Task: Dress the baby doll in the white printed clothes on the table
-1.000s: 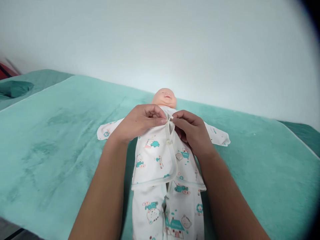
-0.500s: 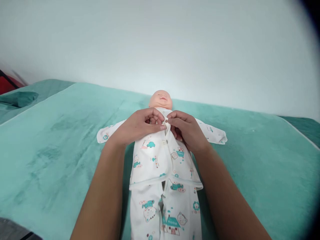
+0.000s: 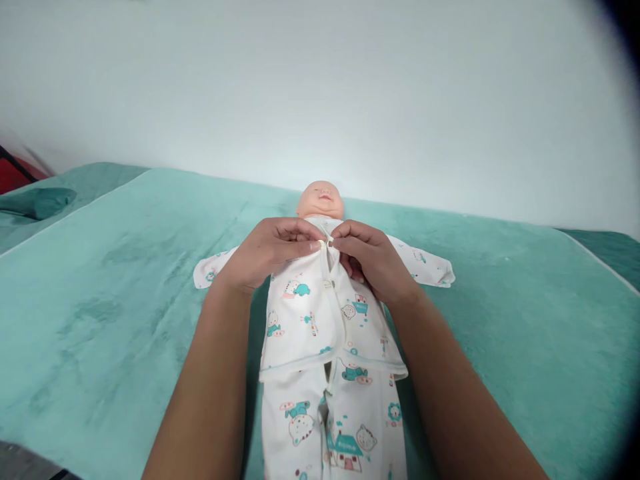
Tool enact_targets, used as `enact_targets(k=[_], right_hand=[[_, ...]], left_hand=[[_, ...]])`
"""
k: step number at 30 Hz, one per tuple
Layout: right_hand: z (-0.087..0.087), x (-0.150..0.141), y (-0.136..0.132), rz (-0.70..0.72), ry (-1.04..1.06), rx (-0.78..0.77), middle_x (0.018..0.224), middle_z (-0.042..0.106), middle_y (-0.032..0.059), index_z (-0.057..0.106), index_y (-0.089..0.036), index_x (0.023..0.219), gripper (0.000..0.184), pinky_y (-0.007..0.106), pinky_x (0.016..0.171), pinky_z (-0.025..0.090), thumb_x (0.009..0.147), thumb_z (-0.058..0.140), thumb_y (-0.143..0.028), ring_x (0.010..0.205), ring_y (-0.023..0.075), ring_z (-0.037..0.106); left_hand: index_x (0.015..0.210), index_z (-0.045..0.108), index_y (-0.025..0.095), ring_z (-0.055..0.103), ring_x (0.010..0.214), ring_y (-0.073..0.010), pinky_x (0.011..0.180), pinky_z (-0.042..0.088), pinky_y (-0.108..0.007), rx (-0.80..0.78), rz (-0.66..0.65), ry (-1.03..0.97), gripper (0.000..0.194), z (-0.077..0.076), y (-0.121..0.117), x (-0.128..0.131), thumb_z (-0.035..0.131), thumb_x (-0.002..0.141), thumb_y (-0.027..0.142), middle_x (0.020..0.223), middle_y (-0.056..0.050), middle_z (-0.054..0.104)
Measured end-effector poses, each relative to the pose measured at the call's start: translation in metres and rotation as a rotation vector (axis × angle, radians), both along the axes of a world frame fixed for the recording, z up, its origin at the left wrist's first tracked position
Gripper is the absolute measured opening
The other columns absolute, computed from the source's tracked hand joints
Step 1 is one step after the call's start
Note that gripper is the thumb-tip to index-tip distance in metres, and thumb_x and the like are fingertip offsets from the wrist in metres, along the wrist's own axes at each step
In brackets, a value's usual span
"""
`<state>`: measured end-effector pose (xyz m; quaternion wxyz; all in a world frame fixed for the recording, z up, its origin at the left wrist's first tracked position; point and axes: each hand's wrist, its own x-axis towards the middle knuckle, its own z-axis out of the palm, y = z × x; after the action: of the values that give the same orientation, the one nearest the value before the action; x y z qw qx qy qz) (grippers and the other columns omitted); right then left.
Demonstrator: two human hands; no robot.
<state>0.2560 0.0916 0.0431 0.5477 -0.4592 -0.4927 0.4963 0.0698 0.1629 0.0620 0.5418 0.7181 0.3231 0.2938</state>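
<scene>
A baby doll (image 3: 321, 197) lies on its back on a teal blanket (image 3: 125, 280), dressed in a white printed shirt (image 3: 313, 320) and matching trousers (image 3: 335, 427). My left hand (image 3: 265, 252) pinches the left front edge of the shirt at the doll's upper chest. My right hand (image 3: 373, 259) pinches the right front edge just opposite. The fingertips of both hands meet at the shirt's opening below the neck. The doll's sleeves spread out to either side.
A white wall rises behind the bed. A darker green folded cloth (image 3: 37, 201) lies at the far left, with something red (image 3: 13, 175) behind it. The blanket's right edge (image 3: 600, 260) meets a darker green surface.
Both hands have shifted a little up the shirt's front toward the doll's neck, staying pinched on the edges. The view has moved slightly.
</scene>
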Motion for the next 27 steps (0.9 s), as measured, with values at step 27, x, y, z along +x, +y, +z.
enact_targets(k=[27], right_hand=[[0.0016,0.0097,-0.0016,0.111,-0.075,-0.007,0.06,0.051,-0.0082,0.063,-0.023,0.093,0.014,0.017,0.043,0.034,0.084,0.072,-0.028,0.048,0.005,0.045]], left_hand=[[0.082,0.066,0.018,0.054,0.067,-0.0105,0.06,0.041,-0.024,-0.026,0.007,-0.032,0.025,0.0026,-0.0018,0.0043,0.082,0.072,0.033,0.076,-0.001,0.061]])
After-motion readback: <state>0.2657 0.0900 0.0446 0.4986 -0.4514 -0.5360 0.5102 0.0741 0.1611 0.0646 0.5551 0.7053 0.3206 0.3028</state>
